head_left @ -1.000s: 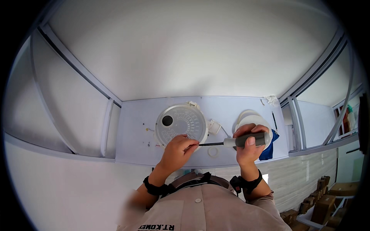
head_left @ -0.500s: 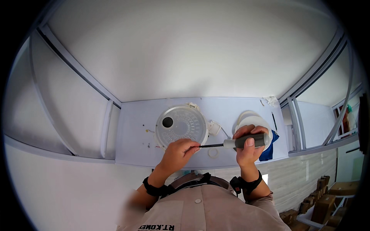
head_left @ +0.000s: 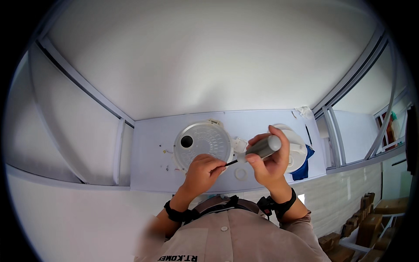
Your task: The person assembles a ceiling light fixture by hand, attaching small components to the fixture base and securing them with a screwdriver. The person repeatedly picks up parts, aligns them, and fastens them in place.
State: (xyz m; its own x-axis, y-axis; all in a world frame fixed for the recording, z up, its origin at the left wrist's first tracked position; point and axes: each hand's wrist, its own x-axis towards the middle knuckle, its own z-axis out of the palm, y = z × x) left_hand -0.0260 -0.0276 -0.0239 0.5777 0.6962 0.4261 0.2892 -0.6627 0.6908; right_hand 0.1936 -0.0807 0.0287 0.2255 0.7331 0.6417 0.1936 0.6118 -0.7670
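My right hand (head_left: pixel 269 162) grips a grey-handled screwdriver (head_left: pixel 260 149), its dark shaft pointing left toward my left hand (head_left: pixel 203 171). My left hand's fingers pinch around the shaft's tip, holding it or something small there; the tip itself is hidden. Both hands hover over the near edge of a pale blue table (head_left: pixel 148 144). Just beyond my left hand lies a round silvery ribbed lid (head_left: pixel 202 143) with a dark hole near its left side. Behind my right hand stands a white round appliance body (head_left: pixel 296 150).
A small white ring (head_left: pixel 240 174) lies on the table between my hands. Tiny screws or bits (head_left: pixel 167 152) are scattered left of the lid. A blue cloth (head_left: pixel 303 169) sits under the white body. A crumpled white scrap (head_left: pixel 303 112) lies at the far right corner. Cardboard boxes (head_left: pixel 371 222) are stacked lower right.
My right hand has tilted the screwdriver handle upward and moved it slightly left; my left hand stays at the tip.
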